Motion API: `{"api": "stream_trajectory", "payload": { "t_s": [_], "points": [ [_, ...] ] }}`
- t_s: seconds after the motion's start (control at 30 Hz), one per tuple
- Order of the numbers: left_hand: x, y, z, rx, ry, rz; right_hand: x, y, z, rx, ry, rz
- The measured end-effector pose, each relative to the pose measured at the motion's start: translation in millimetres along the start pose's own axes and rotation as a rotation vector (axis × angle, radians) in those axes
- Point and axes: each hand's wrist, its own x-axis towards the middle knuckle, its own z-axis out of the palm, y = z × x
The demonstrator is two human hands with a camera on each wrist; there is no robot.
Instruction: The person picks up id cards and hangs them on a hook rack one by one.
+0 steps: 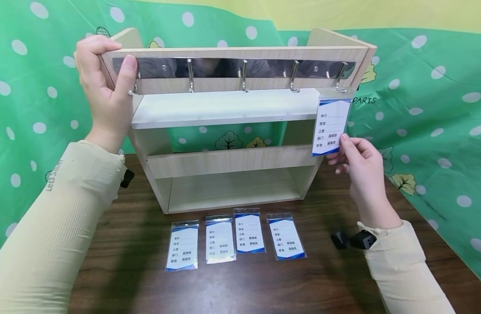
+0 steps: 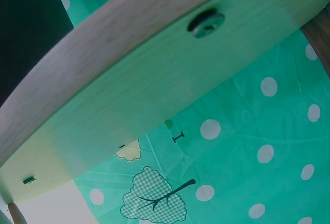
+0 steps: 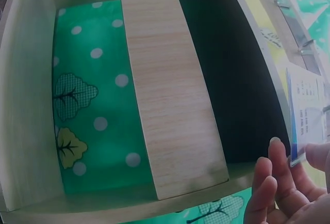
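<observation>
My left hand (image 1: 107, 83) grips the top left corner of a pale wooden shelf rack (image 1: 228, 165), thumb on the front board and fingers over its edge. A metal strip with several hooks (image 1: 244, 74) runs along that board. Between thumb and fingers, my right hand (image 1: 362, 165) pinches the lower right corner of a white-and-blue badge in a clear sleeve (image 1: 331, 126). The badge hangs upright, its top edge right at the rightmost hook (image 1: 340, 78). In the right wrist view, the right fingers (image 3: 281, 177) curl beside the badge (image 3: 307, 110). The left wrist view shows the rack's side panel (image 2: 154, 69).
Several similar badges (image 1: 181, 246) lie in a row on the dark wooden table (image 1: 225, 292) before the rack. A white shelf (image 1: 225, 107) spans the rack below the hooks. Behind it hangs a green dotted cloth (image 1: 432, 109). A black device (image 1: 364, 240) sits at the right cuff.
</observation>
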Motion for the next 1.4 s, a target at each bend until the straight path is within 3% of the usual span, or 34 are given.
{"api": "stream_trajectory", "payload": {
  "t_s": [0.43,1.03,1.4],
  "points": [
    [0.1,0.6,-0.5,0.001,0.001,0.001,-15.8,10.9,-3.3,0.026,-0.122,0.007],
    [-0.2,0.6,-1.0,0.008,-0.001,-0.001,-27.7,32.6,-5.2,-0.147,-0.223,0.098],
    [0.0,-1.1,-1.5,0.007,-0.008,0.001,-33.7,42.9,-5.5,-0.196,-0.304,0.067]
  ]
}}
